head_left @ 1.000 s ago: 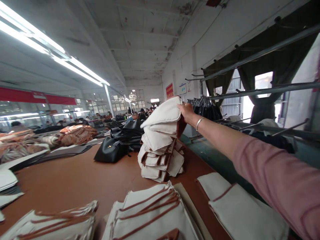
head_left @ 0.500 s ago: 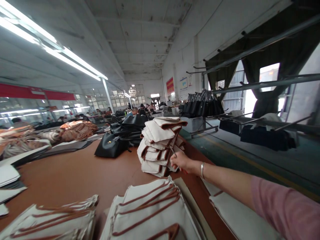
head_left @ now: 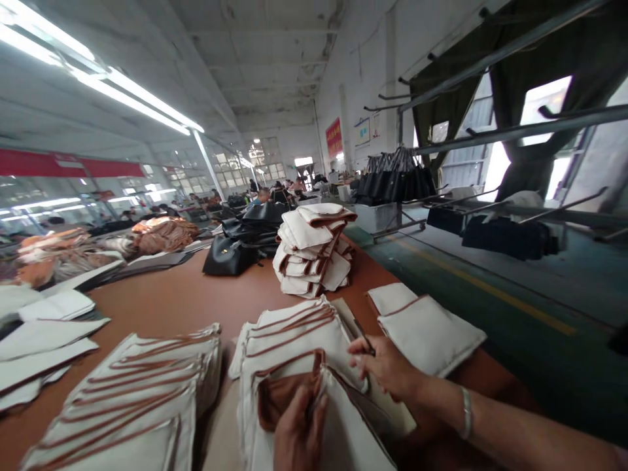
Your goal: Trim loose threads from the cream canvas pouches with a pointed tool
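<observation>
At the bottom middle my left hand (head_left: 299, 428) is closed on the brown-edged opening of a cream fabric piece (head_left: 338, 425), its brown inner side (head_left: 279, 392) turned up. Just right of it my right hand (head_left: 390, 369) is closed round a slim dark tool (head_left: 364, 335) with its tip pointing up and left; its kind is not clear. Both hands are over a row of overlapping cream pieces (head_left: 289, 333) with brown edging. To the right lies a cream piece (head_left: 432, 330), apart from the right hand.
A tall stack of folded cream pieces (head_left: 314, 245) stands on the brown tabletop (head_left: 161, 307), beside black bags (head_left: 230, 252). Another cream row (head_left: 122, 399) lies left. Brown bundles (head_left: 164, 235) sit farther back. A metal rack (head_left: 520, 124) stands beyond the table's right edge.
My right hand has drawn back from the tall stack to the near row, still with the tool. My left hand has come into view, gripping a cream piece. The view has tilted down.
</observation>
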`<state>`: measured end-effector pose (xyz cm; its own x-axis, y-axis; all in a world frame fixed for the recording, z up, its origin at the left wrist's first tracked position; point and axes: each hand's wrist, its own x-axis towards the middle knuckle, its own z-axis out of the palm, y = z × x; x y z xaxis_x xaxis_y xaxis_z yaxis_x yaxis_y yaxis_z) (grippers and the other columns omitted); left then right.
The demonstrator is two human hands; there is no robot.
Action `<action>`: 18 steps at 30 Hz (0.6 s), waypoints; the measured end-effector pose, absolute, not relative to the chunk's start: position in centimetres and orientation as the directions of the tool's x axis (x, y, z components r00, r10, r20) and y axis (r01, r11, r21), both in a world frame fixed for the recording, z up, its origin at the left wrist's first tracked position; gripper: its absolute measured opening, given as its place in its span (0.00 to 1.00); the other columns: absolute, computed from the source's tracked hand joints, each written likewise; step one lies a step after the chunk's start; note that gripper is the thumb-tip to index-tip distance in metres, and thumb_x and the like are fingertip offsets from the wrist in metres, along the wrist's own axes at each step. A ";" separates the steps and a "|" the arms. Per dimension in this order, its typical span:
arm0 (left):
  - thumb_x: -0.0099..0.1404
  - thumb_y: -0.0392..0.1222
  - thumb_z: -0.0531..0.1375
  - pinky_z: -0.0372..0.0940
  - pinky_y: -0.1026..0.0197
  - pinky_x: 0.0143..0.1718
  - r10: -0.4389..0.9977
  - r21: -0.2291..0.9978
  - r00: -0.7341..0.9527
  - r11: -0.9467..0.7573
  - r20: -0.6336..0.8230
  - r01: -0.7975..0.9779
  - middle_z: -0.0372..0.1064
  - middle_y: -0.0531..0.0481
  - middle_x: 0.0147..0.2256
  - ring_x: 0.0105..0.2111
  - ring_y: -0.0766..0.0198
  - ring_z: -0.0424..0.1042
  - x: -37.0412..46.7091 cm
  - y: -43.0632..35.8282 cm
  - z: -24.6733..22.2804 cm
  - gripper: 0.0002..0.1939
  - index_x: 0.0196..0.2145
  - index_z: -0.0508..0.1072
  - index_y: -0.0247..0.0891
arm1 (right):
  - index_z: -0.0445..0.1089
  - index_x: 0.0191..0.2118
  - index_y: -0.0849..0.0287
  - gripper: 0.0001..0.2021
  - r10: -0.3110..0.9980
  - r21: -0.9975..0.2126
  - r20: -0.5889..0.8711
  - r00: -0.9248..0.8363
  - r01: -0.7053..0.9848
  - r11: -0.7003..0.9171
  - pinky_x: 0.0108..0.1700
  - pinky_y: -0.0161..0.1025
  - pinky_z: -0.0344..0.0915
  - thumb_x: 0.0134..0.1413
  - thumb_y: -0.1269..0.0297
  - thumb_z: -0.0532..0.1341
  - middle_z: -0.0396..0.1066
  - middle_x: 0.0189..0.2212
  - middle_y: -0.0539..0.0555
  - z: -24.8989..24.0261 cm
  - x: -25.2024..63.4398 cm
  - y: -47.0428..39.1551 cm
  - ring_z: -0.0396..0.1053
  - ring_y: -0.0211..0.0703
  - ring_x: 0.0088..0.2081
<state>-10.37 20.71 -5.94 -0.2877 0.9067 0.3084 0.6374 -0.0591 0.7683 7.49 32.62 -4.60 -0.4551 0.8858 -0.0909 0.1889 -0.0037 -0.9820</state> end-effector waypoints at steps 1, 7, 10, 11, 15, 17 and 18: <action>0.65 0.56 0.57 0.68 0.62 0.40 0.921 0.788 -0.266 -0.067 0.285 0.613 0.74 0.51 0.30 0.34 0.60 0.73 -10.4 20.2 -5.9 0.18 0.34 0.76 0.38 | 0.68 0.43 0.63 0.16 0.888 -0.984 -0.089 -0.450 0.181 -0.007 0.15 0.29 0.54 0.49 0.61 0.57 0.74 0.32 0.55 -4.5 8.1 32.4 0.68 0.37 0.23; 0.62 0.61 0.56 0.63 0.68 0.27 0.960 0.887 -0.259 0.024 0.109 0.461 0.68 0.54 0.24 0.26 0.64 0.66 -10.1 16.9 -6.5 0.22 0.29 0.71 0.38 | 0.70 0.43 0.62 0.14 0.859 -0.985 -0.003 -0.513 0.152 0.087 0.21 0.31 0.59 0.52 0.62 0.57 0.76 0.36 0.56 -3.9 7.2 30.6 0.72 0.40 0.29; 0.65 0.59 0.54 0.61 0.68 0.26 0.958 0.885 -0.264 0.026 0.110 0.464 0.67 0.54 0.24 0.25 0.65 0.65 -9.8 16.2 -6.9 0.20 0.30 0.70 0.39 | 0.71 0.40 0.62 0.11 0.850 -0.978 0.035 -0.526 0.159 0.138 0.29 0.33 0.64 0.52 0.65 0.57 0.75 0.32 0.54 -4.3 4.0 30.6 0.72 0.41 0.31; 0.65 0.59 0.54 0.61 0.68 0.26 0.957 0.883 -0.266 0.022 0.117 0.469 0.68 0.53 0.25 0.25 0.65 0.65 -9.7 16.1 -7.0 0.20 0.31 0.71 0.39 | 0.71 0.40 0.63 0.11 0.851 -0.976 0.052 -0.522 0.156 0.155 0.32 0.34 0.65 0.53 0.66 0.57 0.75 0.31 0.54 -4.4 2.9 30.8 0.72 0.41 0.32; 0.64 0.60 0.56 0.62 0.67 0.28 0.952 0.869 -0.270 0.012 0.141 0.495 0.70 0.52 0.25 0.26 0.64 0.67 -9.9 15.8 -7.2 0.20 0.30 0.71 0.40 | 0.71 0.43 0.64 0.14 0.839 -0.949 0.163 -0.519 0.151 0.277 0.37 0.38 0.65 0.54 0.61 0.59 0.73 0.34 0.55 -4.4 0.6 31.5 0.69 0.42 0.34; 0.64 0.60 0.55 0.63 0.67 0.29 0.951 0.869 -0.276 0.015 0.141 0.495 0.70 0.52 0.25 0.27 0.63 0.69 -10.3 15.6 -7.5 0.20 0.30 0.71 0.40 | 0.70 0.46 0.62 0.18 0.814 -0.925 0.231 -0.534 0.138 0.353 0.40 0.39 0.65 0.48 0.61 0.64 0.71 0.39 0.56 -3.8 1.4 31.1 0.67 0.42 0.35; 0.64 0.59 0.55 0.63 0.67 0.29 0.950 0.871 -0.279 0.017 0.139 0.491 0.70 0.52 0.26 0.28 0.63 0.69 -10.6 15.5 -7.7 0.20 0.31 0.71 0.40 | 0.69 0.47 0.61 0.21 0.785 -0.903 0.278 -0.553 0.128 0.410 0.41 0.39 0.64 0.45 0.63 0.65 0.70 0.40 0.55 -3.5 2.1 30.7 0.66 0.42 0.35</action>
